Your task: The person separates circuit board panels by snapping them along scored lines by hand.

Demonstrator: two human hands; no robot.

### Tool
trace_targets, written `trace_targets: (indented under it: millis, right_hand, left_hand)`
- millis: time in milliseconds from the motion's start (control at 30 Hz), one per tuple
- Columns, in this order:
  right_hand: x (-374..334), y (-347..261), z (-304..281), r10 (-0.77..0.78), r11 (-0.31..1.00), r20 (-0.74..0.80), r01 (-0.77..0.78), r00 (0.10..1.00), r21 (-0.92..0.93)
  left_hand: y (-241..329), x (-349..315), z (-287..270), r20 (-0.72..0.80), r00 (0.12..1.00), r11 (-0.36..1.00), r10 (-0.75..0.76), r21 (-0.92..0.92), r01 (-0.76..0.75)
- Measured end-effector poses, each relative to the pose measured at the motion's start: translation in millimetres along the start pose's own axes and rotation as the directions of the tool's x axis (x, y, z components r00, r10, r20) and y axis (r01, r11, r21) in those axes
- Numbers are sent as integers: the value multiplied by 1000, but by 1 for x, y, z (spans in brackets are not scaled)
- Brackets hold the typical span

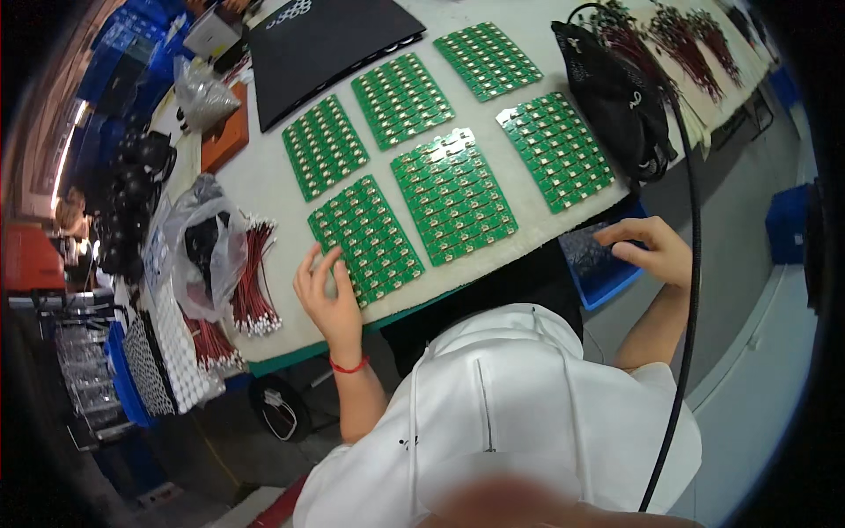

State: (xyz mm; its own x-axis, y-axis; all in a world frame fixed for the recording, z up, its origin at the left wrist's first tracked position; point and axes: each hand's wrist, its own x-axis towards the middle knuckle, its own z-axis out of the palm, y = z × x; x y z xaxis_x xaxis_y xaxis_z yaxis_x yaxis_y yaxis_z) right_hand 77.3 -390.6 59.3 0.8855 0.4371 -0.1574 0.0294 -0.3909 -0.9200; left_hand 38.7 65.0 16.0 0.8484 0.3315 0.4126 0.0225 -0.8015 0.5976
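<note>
- A person in a white hooded top (502, 387) works beside me at a pale-topped table (283, 207), six rectangular green circuit-board panels (453, 195) laid flat in two rows at the dial's centre.
- At seven o'clock, the bare left hand (329, 292), a red cord bracelet (349, 366) on its wrist, spreads loose fingers at the nearest left panel's edge; contact, I cannot tell.
- At four o'clock, the right hand (658, 253), lightly bent, thumb and forefinger parted, is above a blue plastic bin (609, 294).
- A flat black rectangular case (330, 57) lies at eleven, a black mesh bag (620, 101) at two.
- Red wires with white tips (253, 295) lie bundled at eight.
</note>
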Motion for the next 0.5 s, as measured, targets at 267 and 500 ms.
trace_targets:
  millis: [267,500]
  right_hand:
    - [115,-38,107,-395,874,-76,349,916,-338]
    - [152,-31,154,-476,674,-95,294,874,-678]
  left_hand:
    - [36,26,6,398,885,930,243,163,-329]
    - [38,43,19,573,743,869,345,105,-483]
